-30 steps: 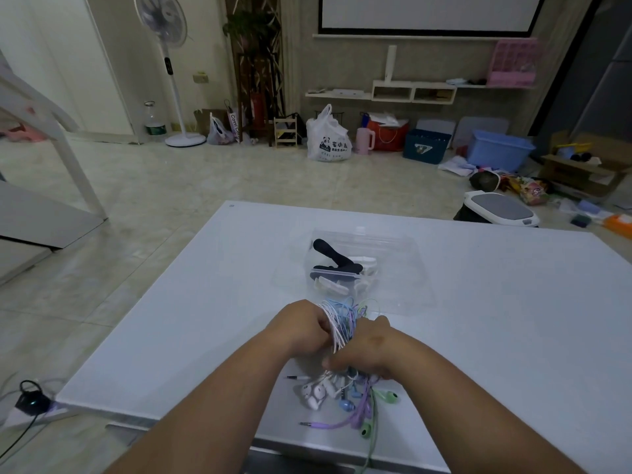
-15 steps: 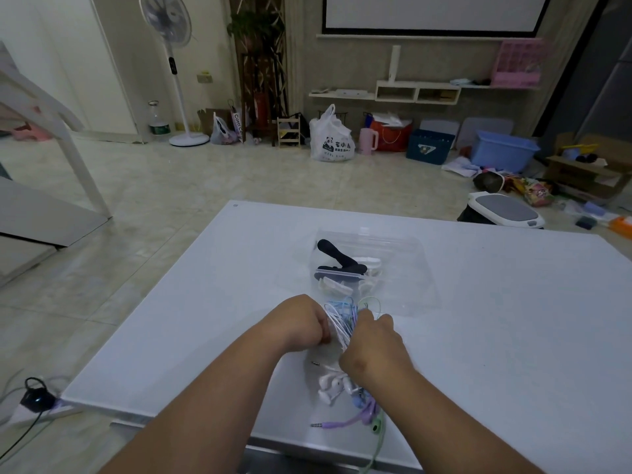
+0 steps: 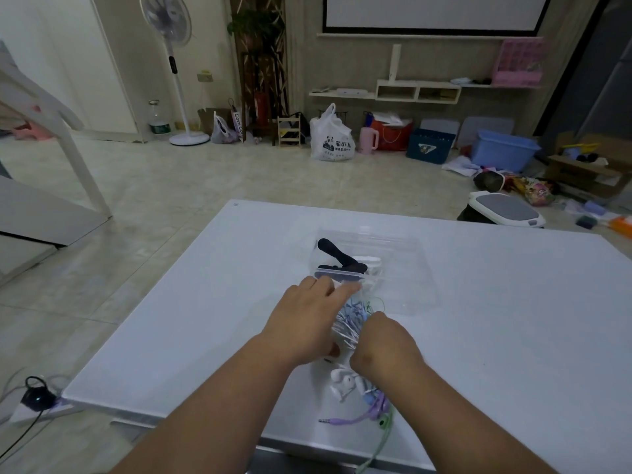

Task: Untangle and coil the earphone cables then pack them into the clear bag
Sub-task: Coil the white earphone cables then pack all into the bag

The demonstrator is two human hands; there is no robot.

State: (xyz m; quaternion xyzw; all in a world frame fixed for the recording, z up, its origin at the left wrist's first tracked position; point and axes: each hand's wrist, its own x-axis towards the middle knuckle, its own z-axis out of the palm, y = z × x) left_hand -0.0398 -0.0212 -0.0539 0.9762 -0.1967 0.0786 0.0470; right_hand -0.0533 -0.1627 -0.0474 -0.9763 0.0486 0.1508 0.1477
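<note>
- At the far left, on the floor below the bench corner, a black plug point(image 3: 36, 398) sits in a white power strip.
- The white bench point(image 3: 191, 336) carries everything I am working on.
- My left grip point(image 3: 304, 319) is released, palm down with the fingers straight and stretched forward. The fingertips reach the near edge of the clear bag. I cannot tell whether they press on it.
- The clear bag point(image 3: 403, 268) lies flat on the middle of the bench, just ahead of both hands. A black item point(image 3: 337, 256) and some white pieces lie inside, toward its left side.
- The earphone cables point(image 3: 350, 325), a bundle of white and pale blue strands, run up between my two hands. Their far end meets the bag's near edge, and I cannot tell whether it is inside yet.
- White earbuds point(image 3: 345, 383) lie on the bench below the bundle, near my right wrist. A purple lead point(image 3: 349, 420) ends in a jack plug beside them.
- My right grip point(image 3: 386, 343) is clenched round the cable bundle, just beside the left one.
- A green cable point(image 3: 378, 449) trails from under my right wrist and hangs over the near edge of the bench.
- At the far right, a blue tub point(image 3: 502, 153) stands on the floor by the wall.
</note>
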